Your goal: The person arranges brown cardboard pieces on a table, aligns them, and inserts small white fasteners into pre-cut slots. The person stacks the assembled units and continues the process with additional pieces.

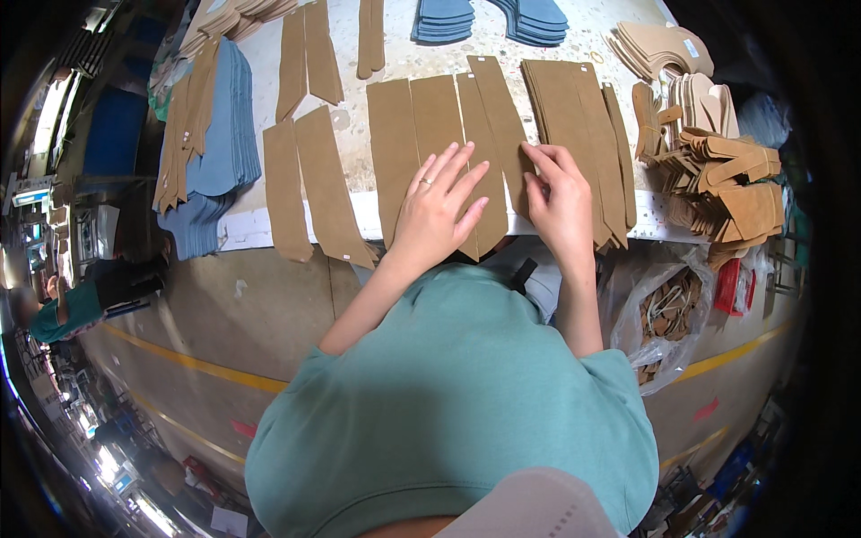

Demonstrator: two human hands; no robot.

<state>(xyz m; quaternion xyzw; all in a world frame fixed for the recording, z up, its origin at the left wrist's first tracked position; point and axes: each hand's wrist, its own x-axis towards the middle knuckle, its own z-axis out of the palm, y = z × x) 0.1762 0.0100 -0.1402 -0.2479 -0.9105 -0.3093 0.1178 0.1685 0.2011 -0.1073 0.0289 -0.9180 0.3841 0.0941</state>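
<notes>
My left hand (439, 199), with a ring on one finger, lies with fingers spread over the flat brown leather-like panels (435, 112) at the table's near edge. Just right of it, my right hand (563, 193) has curled fingers at the edge of a long brown strip (493, 103). Index finger and thumb are at that edge, and the other fingers are bent in. Partly behind the right hand sits a stack of brown panels (560, 99). Small white labels mark some of the pieces.
More brown pieces (327, 170) lie left, overhanging the worn white table (345, 121). Blue stacks (224, 134) stand at far left and the back. Tan bundles (735, 197) crowd the right end. Below hangs a clear bag (664, 314) of scraps. Another person (72, 309) is far left.
</notes>
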